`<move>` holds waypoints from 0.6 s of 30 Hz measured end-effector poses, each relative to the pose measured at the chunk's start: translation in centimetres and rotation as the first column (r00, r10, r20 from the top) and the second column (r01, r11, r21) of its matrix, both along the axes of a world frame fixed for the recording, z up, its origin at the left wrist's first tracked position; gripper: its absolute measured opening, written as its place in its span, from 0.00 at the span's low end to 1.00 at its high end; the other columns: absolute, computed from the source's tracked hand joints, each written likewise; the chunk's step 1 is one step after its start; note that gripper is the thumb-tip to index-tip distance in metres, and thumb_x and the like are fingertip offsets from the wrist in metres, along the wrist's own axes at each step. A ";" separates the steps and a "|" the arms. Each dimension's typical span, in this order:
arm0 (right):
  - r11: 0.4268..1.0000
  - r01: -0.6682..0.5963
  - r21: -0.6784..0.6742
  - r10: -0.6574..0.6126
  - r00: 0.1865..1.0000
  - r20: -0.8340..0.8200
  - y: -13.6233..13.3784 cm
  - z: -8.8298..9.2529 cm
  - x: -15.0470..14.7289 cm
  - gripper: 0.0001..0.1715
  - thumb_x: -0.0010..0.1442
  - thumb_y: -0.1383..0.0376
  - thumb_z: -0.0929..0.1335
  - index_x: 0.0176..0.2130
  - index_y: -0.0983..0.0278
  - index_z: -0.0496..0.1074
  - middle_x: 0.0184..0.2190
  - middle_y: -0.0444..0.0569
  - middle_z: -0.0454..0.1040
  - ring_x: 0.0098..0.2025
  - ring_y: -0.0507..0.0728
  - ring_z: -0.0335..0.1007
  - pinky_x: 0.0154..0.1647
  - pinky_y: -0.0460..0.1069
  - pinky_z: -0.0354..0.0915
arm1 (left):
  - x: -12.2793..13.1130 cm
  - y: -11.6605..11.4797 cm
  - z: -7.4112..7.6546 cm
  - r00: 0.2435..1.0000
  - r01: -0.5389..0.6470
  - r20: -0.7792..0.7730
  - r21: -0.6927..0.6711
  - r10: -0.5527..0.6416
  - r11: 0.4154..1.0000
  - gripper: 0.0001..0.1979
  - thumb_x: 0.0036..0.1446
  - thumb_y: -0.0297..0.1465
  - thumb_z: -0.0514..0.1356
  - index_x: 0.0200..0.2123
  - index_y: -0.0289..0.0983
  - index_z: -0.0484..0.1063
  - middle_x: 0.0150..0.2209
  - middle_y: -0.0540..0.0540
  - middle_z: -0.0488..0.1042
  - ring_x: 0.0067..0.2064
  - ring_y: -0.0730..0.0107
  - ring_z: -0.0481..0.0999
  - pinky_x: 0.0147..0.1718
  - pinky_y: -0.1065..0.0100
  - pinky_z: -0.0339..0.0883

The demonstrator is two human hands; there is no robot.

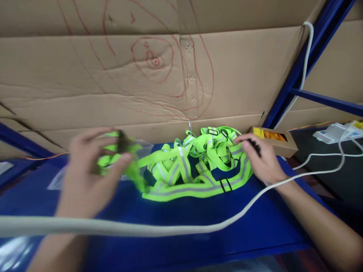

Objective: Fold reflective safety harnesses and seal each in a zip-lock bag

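A tangle of neon-green reflective straps (177, 166) with grey stripes lies on the blue shelf, with black slider buckles (226, 185) along the webbing. My left hand (90, 166), smeared by motion, is closed around a bunched part of the straps, and a dark buckle (121, 141) shows between its thumb and fingers. At the right end of the tangle, my right hand (262, 158) pinches a black clip (254, 146) beside the webbing. One long strap runs along the front of the pile toward both hands.
A white cable (198, 229) crosses in front of both forearms. A small cardboard box (273, 139) stands behind my right hand. Clear plastic (58, 179) lies at left. Cardboard (85, 71) with red circles forms the back, and a blue post (300, 71) rises at right.
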State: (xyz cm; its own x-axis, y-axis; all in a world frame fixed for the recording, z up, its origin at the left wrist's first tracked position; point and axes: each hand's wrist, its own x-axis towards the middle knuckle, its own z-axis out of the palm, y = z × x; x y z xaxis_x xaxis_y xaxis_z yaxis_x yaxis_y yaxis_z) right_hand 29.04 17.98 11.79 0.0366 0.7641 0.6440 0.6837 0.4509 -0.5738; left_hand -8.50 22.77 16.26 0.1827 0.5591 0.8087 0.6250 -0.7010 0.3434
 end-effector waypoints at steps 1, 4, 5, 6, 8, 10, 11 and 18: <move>0.996 -0.077 -0.036 0.079 0.995 0.059 -0.6 0.0 -1.0 0.12 0.71 0.59 0.64 0.47 0.60 0.75 0.42 0.49 0.78 0.42 0.59 0.75 0.43 0.52 0.67 | 0.7 -0.3 -0.2 0.997 0.057 -0.046 -0.007 -0.057 0.998 0.12 0.63 0.32 0.63 0.48 0.35 0.74 0.55 0.38 0.73 0.61 0.53 0.72 0.59 0.49 0.67; 0.976 -0.202 -0.080 0.208 0.975 0.073 -1.9 0.0 -2.6 0.12 0.73 0.60 0.63 0.47 0.60 0.73 0.42 0.48 0.78 0.43 0.57 0.75 0.44 0.51 0.66 | 2.9 -1.7 -0.5 0.988 0.134 -0.072 -0.020 -0.135 0.991 0.09 0.65 0.30 0.60 0.48 0.35 0.73 0.55 0.38 0.74 0.62 0.55 0.71 0.62 0.49 0.63; 0.975 -0.210 -0.073 0.214 0.976 0.049 -2.0 0.0 -2.8 0.12 0.73 0.60 0.62 0.47 0.60 0.73 0.42 0.48 0.78 0.43 0.57 0.75 0.44 0.51 0.66 | 3.3 -2.2 -0.4 0.993 0.116 -0.034 -0.009 -0.116 0.993 0.09 0.65 0.30 0.60 0.48 0.35 0.73 0.55 0.39 0.74 0.61 0.56 0.72 0.62 0.50 0.63; 0.977 -0.208 -0.054 0.209 0.978 0.023 -2.0 0.1 -3.0 0.12 0.74 0.60 0.61 0.48 0.59 0.72 0.43 0.48 0.77 0.44 0.57 0.74 0.45 0.51 0.65 | 3.7 -2.8 -0.3 0.996 0.089 0.012 0.010 -0.089 0.996 0.09 0.64 0.31 0.61 0.47 0.35 0.73 0.53 0.39 0.75 0.59 0.57 0.73 0.61 0.50 0.64; 0.981 -0.193 0.019 0.193 0.981 -0.018 -1.6 0.0 -3.4 0.13 0.74 0.60 0.59 0.47 0.59 0.71 0.44 0.49 0.76 0.47 0.59 0.72 0.49 0.54 0.64 | 4.2 -3.8 -0.2 0.996 0.059 0.072 0.020 -0.061 0.998 0.10 0.63 0.31 0.62 0.47 0.36 0.73 0.51 0.41 0.75 0.56 0.59 0.75 0.58 0.53 0.66; 0.977 -0.192 0.094 0.194 0.981 -0.006 -1.0 0.0 -4.4 0.14 0.74 0.59 0.58 0.45 0.60 0.69 0.43 0.51 0.74 0.49 0.61 0.70 0.53 0.57 0.61 | 4.8 -4.5 -0.6 0.992 0.120 0.044 -0.029 -0.119 0.992 0.10 0.62 0.31 0.64 0.47 0.38 0.73 0.51 0.43 0.74 0.54 0.61 0.75 0.53 0.58 0.70; 0.971 -0.212 0.112 0.210 0.977 0.021 -0.7 0.0 -5.1 0.14 0.74 0.58 0.58 0.44 0.60 0.68 0.43 0.51 0.73 0.49 0.61 0.70 0.53 0.58 0.61 | 5.2 -4.8 -1.0 0.985 0.173 0.018 -0.077 -0.172 0.982 0.11 0.60 0.31 0.65 0.47 0.39 0.72 0.52 0.44 0.73 0.54 0.62 0.75 0.51 0.60 0.71; 0.949 -0.315 0.024 0.315 0.949 0.007 -0.6 -0.6 -10.9 0.43 0.71 0.39 0.48 0.65 0.65 0.61 0.52 0.59 0.67 0.54 0.65 0.66 0.55 0.64 0.64 | 8.6 -5.2 -5.1 0.924 0.382 0.161 -0.367 -0.347 0.848 0.11 0.60 0.31 0.66 0.46 0.43 0.73 0.54 0.45 0.69 0.52 0.62 0.75 0.47 0.65 0.76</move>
